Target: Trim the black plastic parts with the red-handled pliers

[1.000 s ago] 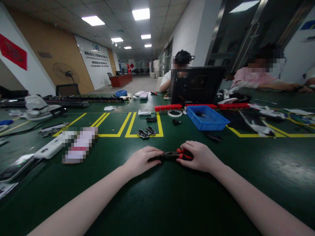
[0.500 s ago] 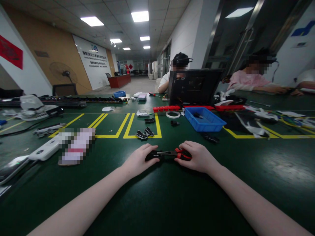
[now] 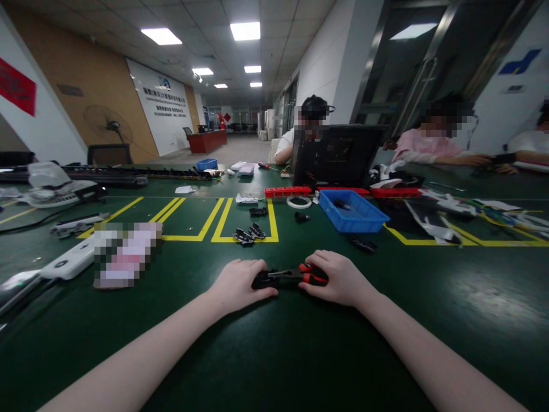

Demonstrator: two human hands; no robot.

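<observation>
My right hand (image 3: 338, 277) is closed around the red-and-black handles of a pair of pliers (image 3: 295, 273), whose long jaws point left. In my left hand (image 3: 241, 285) is a small black plastic part (image 3: 262, 280), gripped between thumb and fingers. The tips of the jaws meet this part; whether they clamp it I cannot tell. Both hands are close together, low over the green table (image 3: 274, 355). Beyond them, small black-and-silver pieces (image 3: 249, 234) lie inside a yellow-taped box, with a black piece (image 3: 258, 212) behind them.
A blue tray (image 3: 364, 223) with a dark part inside stands ahead on the right, and a black part (image 3: 362, 244) lies before it. A roll of tape (image 3: 299, 202) and red strips (image 3: 288, 191) are farther back. On the left lies a white power strip (image 3: 72, 262). Co-workers sit across the table.
The pliers' handles have spread slightly and the jaws have tilted a little. My hands stay nearly in place, and the whole view has shifted slightly.
</observation>
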